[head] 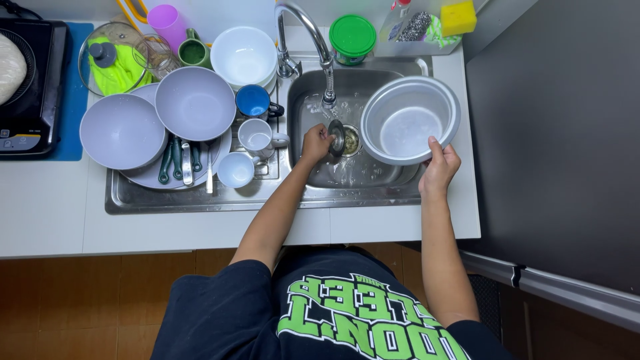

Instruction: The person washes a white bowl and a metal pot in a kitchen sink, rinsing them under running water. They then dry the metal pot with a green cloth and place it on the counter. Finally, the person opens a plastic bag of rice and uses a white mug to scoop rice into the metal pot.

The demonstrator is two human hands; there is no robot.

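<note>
The right hand (440, 167) pinches the metal pot (409, 119) by its rim, tilted over the sink (373, 175) – clear of the drain. The left hand (316, 142) grasps the strainer plug (337, 137) under the faucet (313, 40)

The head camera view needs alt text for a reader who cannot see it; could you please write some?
A person's right hand holds a round metal pot by its rim over a steel sink, while the left hand grips a small metal drain strainer under the tap. Washed bowls and cups fill the draining board.
</note>
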